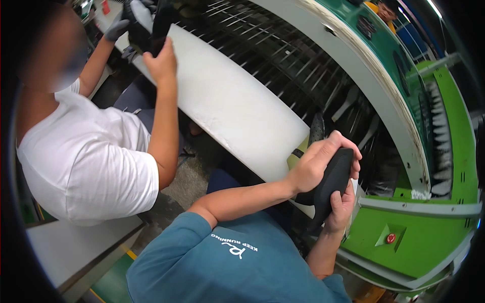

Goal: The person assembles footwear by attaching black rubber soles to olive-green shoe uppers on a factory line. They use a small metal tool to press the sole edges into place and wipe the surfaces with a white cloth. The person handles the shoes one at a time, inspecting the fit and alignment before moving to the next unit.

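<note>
Between my hands a black shoe (333, 177) is tilted, its ridged sole edge toward me. My left hand (321, 159) is closed over its upper end, the fingers bent round the far side. My right hand (342, 206) grips its lower part from the right, thumb against the side. The palms hide some of the shoe. Just beyond my left hand, at the end of the white tabletop (242, 106), a dark perforated piece (317, 127) stands partly hidden, with a yellowish-green piece (293, 160) beside it.
At left a co-worker in a white shirt (96, 161) holds dark shoes (144, 30), one hand gloved. A slatted metal rack (283, 55) runs beyond the tabletop. At right stands a green machine (394, 222) with a red button (390, 238) and a curved pale frame (374, 76).
</note>
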Available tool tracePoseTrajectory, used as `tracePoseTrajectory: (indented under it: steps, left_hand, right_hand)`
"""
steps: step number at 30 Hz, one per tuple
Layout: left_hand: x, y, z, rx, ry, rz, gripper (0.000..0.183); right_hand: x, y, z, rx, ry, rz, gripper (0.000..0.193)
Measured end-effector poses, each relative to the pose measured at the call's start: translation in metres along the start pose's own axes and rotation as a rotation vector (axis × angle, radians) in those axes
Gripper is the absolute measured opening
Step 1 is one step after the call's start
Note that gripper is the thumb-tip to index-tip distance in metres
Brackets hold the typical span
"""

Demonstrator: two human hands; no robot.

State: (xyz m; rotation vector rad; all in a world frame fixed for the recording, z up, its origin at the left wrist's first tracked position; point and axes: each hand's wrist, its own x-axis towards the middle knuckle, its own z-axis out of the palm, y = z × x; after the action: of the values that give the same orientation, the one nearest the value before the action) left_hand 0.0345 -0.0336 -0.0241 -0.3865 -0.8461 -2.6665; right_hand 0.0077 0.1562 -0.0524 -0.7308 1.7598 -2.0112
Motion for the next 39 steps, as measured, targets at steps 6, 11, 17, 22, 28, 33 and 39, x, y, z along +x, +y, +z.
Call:
tracePoseTrajectory:
  steps: [6, 11, 17, 22, 28, 33, 39]
  left_hand:
    - [0.001, -0.018, 0.0, 0.159, -0.03, -0.038, 0.061]
    - [0.006, -0.031, 0.0, 0.224, 0.021, -0.026, 0.052]
    - [0.037, -0.036, -0.011, 0.696, 0.07, 0.11, 0.03]
    - [0.058, -0.039, -0.087, 1.55, 0.367, 0.368, 0.052]
    - [0.056, -0.074, -0.121, 1.256, 0.387, -0.244, 0.092]
    - [0.063, -0.075, -0.119, 1.134, 0.277, -0.162, 0.078]
    - [0.056, -0.037, -0.021, 0.866, 0.062, 0.105, 0.056]
  right_hand:
    - [-0.011, 0.004, 0.005, 0.117, 0.101, -0.028, 0.065]
    - [-0.012, -0.004, 0.003, 0.184, 0.022, 0.048, 0.059]
    - [-0.008, -0.015, -0.005, 0.151, 0.257, 0.048, 0.026]
    - [-0.017, -0.006, -0.025, 0.217, 0.334, 0.011, 0.024]
    - [-0.025, 0.01, -0.031, 0.232, 0.391, -0.002, 0.024]
    - [-0.029, 0.01, -0.033, 0.29, 0.41, 0.014, 0.024]
    - [-0.031, 0.0, -0.038, 0.339, 0.458, -0.007, 0.027]
